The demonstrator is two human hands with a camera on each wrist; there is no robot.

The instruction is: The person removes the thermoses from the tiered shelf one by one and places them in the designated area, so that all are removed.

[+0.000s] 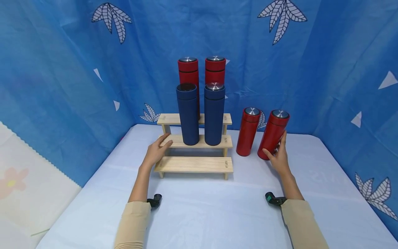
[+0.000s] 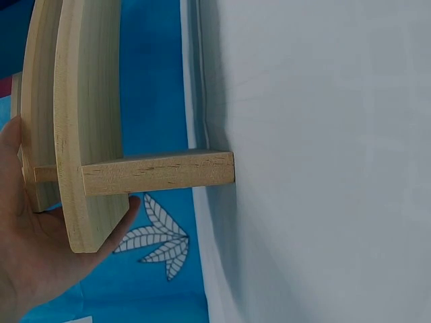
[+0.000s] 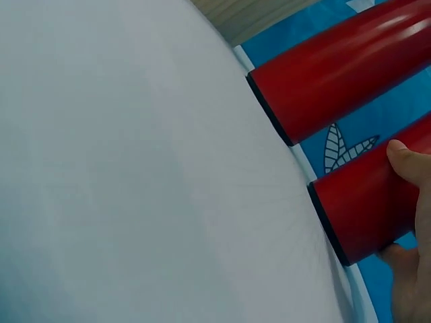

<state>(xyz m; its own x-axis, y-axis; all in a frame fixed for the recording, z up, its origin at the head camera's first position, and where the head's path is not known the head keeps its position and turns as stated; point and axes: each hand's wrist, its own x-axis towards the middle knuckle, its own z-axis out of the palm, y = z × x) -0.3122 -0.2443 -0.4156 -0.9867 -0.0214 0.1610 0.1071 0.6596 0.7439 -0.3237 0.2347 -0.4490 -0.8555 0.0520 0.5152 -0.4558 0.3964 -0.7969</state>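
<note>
A red thermos (image 1: pixel 273 135) stands at the right on the white table, and my right hand (image 1: pixel 280 159) grips its lower body. The right wrist view shows the thumb on one side of this red thermos (image 3: pixel 367 202) and fingers on the other. Just left of it is a second red thermos (image 1: pixel 248 133). My left hand (image 1: pixel 155 152) holds the left end of a three-tier wooden rack (image 1: pixel 192 164) at its middle tier. In the left wrist view the thumb and fingers wrap around the ends of the rack's boards (image 2: pixel 87 134).
Two blue thermoses (image 1: pixel 188 117) stand side by side on the middle tier. Behind them, two red thermoses (image 1: pixel 215 71) stand on the top tier, partly hidden. The bottom tier is bare wood. A blue curtain (image 1: pixel 155 69) closes off the back and sides of the table (image 1: pixel 211 214).
</note>
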